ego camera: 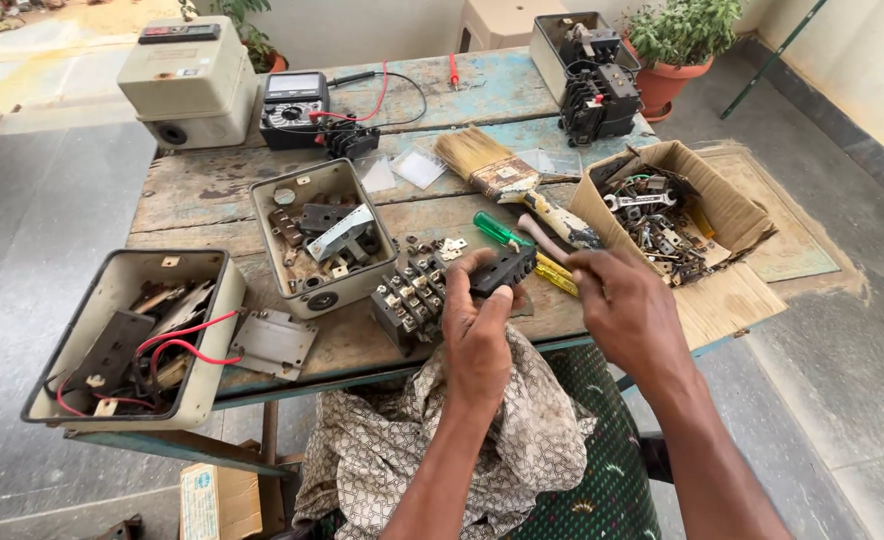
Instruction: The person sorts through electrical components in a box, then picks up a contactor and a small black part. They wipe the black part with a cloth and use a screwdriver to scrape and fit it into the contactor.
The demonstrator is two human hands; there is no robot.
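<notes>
My left hand grips a small black electrical block above the front edge of a worn wooden table. My right hand hovers just right of it, fingers curled near the block's end and over a yellow-handled tool; whether it holds anything is unclear. A black terminal block with brass contacts lies just left of my left hand. A green-handled screwdriver and a paintbrush lie beyond.
An open metal box of parts sits mid-table, a wired starter box at front left, a cardboard box of hardware at right. A multimeter, a cream switch box and a contactor box stand at the back. Patterned cloth covers my lap.
</notes>
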